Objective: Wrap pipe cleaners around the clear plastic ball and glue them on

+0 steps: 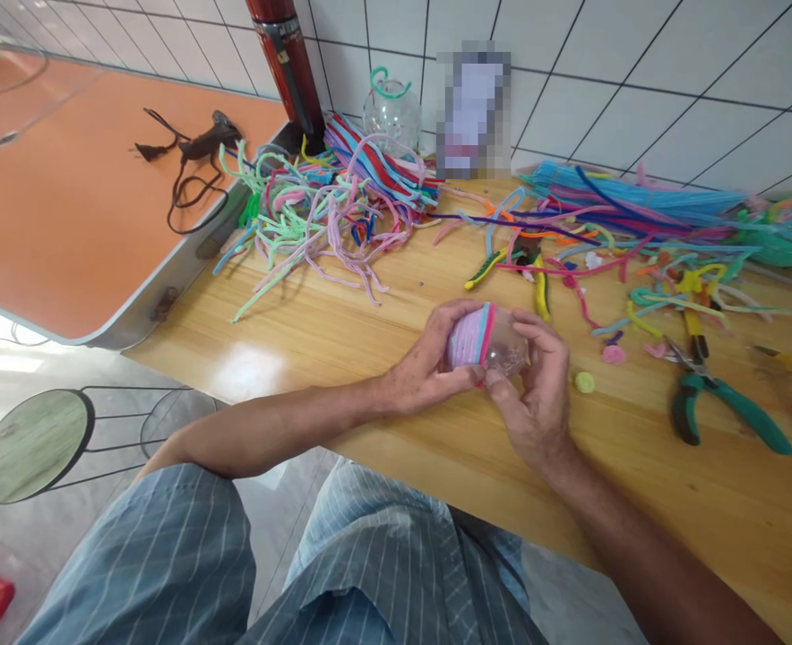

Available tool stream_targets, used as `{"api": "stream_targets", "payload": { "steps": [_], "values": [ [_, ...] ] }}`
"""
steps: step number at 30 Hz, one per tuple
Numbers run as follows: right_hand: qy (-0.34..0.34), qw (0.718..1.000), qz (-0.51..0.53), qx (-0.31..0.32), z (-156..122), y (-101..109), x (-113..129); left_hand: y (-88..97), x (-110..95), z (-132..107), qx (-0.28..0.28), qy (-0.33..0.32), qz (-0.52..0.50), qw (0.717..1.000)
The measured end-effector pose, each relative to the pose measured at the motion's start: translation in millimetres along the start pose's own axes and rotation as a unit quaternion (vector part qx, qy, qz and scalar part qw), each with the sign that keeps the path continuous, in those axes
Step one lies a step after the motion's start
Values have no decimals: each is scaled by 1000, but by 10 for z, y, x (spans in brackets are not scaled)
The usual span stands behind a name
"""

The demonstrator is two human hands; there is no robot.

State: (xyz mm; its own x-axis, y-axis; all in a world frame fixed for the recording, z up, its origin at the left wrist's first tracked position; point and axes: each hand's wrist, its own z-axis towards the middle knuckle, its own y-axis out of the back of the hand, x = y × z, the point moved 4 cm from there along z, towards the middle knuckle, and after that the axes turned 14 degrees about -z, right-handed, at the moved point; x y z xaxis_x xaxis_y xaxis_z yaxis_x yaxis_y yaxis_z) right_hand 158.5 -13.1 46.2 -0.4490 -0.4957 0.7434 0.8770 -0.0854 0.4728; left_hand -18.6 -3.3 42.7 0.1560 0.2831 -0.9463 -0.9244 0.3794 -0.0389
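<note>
Between my two hands, just above the wooden table, is a small clear plastic ball. Its left half is wrapped in lilac pipe cleaner, bordered by a blue and a pink strand near the middle. My left hand curls round the wrapped side, thumb along the lower edge. On the bare, see-through side, my right hand grips with thumb below and fingers above. The thumbs nearly meet at the pink strand. The underside of the ball is hidden.
Loose pipe cleaners pile up at the back left, near a clear jar. More pipe cleaners lie along the wall at right. Yellow-handled pliers, green-handled pliers and a yellow-green disc are on the table.
</note>
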Motion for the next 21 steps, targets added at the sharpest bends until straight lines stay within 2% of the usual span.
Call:
{"api": "stream_targets", "payload": {
  "steps": [12, 21],
  "values": [
    [-30, 999, 15, -5, -13, -19, 35, -28, -3, -13, -10, 10, -29, 999],
    [-39, 999, 34, -12, -4, -23, 46, -18, 2, -19, -9, -6, -9, 1000]
  ]
}}
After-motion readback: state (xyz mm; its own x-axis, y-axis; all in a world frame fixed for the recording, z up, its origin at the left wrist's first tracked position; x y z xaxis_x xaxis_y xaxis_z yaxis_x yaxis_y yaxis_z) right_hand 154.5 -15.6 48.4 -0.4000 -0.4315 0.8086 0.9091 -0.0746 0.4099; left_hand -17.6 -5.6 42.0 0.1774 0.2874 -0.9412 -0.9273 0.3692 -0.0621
